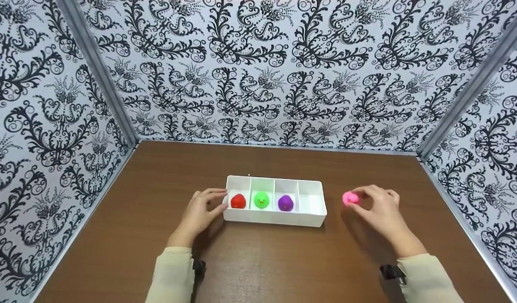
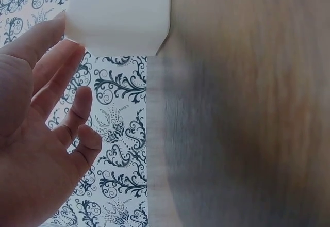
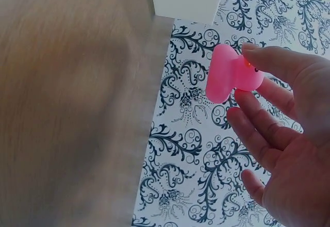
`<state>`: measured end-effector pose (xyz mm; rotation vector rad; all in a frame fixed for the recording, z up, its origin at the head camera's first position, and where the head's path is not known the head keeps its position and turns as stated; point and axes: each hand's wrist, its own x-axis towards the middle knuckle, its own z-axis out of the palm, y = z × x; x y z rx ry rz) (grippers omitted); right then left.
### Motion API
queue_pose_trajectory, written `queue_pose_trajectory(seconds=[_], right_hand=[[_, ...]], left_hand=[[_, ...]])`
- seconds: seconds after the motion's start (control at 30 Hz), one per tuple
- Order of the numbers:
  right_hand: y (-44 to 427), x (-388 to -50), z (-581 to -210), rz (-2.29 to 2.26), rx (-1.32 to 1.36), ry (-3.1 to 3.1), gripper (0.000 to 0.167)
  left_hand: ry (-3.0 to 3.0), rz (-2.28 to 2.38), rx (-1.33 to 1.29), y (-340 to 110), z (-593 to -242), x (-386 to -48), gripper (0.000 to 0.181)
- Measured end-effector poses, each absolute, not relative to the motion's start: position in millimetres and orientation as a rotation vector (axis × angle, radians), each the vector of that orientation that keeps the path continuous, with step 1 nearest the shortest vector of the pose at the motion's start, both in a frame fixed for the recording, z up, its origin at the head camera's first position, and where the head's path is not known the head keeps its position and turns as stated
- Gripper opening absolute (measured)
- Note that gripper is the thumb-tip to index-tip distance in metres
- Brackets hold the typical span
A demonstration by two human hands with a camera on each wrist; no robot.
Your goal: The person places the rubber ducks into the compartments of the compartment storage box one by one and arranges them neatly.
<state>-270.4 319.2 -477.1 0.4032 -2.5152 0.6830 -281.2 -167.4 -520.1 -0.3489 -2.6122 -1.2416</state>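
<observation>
A white tray (image 1: 275,216) with a row of compartments stands in the middle of the table. My left hand (image 1: 197,213) holds its left end with thumb and fingertips; the left wrist view shows them at the tray's edge. From the left, the tray carries a red toy (image 1: 238,201), a green duck toy (image 1: 261,200) and a purple toy (image 1: 285,203), one per compartment; the rightmost compartment is bare. To the right of the tray, my right hand (image 1: 382,210) pinches a pink rubber duck (image 3: 223,75) between thumb and fingers, above the table and apart from the tray.
The brown wooden table (image 1: 258,265) is bounded by patterned black-and-white panels (image 1: 258,84) at the back and both sides. Grey metal strips run along its edges. A dark strap (image 1: 392,272) sits at each wrist.
</observation>
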Motion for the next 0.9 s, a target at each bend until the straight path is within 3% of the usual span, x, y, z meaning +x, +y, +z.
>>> queue_pose_trajectory(seconds=[0.9], right_hand=[[278, -279, -471, 0.713, 0.552, -2.423, 0.037]], left_hand=[[-2.628, -1.233, -0.344, -167, -520, -282, 0.037]])
